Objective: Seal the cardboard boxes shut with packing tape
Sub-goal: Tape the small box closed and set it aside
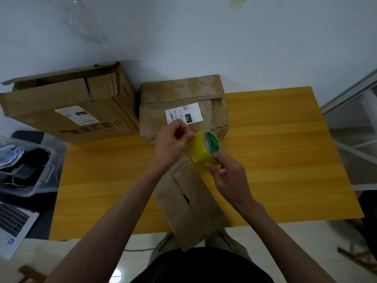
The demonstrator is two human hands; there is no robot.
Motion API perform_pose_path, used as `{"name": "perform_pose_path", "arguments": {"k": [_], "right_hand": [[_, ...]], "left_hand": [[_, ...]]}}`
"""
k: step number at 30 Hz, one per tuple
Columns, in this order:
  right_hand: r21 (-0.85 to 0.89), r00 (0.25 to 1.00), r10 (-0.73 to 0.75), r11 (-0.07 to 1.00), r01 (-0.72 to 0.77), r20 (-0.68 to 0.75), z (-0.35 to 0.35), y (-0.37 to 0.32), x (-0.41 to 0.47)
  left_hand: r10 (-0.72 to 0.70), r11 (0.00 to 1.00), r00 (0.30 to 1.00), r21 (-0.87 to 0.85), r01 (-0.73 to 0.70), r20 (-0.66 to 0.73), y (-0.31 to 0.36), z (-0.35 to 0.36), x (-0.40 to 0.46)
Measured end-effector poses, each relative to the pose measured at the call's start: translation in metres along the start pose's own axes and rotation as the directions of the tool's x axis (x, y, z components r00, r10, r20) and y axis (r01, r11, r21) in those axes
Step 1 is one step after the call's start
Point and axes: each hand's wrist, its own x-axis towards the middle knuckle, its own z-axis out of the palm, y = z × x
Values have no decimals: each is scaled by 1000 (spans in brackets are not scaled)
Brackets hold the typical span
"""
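Three cardboard boxes are on or at the yellow table (285, 152). At far left, a clear bin (43, 170) holds dark items and cables. The large box (67, 111) has its top flaps ajar; contents not visible. The labelled box (183, 107) looks closed. The near box (189, 203) shows an untaped seam. Left hand (173, 141) pinches at the tape roll (204, 148); right hand (228, 174) grips the roll. Judgement: free the tape end fully, then anchor it past the seam's edge.

A plain home room: white wall (204, 37), wooden tabletop (285, 160), laptop (14, 223), plastic storage bin (30, 166), tiled floor (295, 242).
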Motion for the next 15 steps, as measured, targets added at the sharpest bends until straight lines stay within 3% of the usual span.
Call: {"name": "perform_pose_path", "arguments": {"k": [7, 11, 15], "right_hand": [[-20, 999, 9, 1000, -9, -33, 6, -7, 14], [56, 997, 53, 997, -50, -54, 11, -11, 19], [135, 995, 99, 986, -100, 12, 18, -22, 36]], "left_hand": [[34, 997, 984, -65, -46, -172, 2, 1, -3], [72, 990, 975, -100, -94, -210, 7, -2, -7], [104, 982, 955, -123, -143, -279, 11, -18, -7]]}}
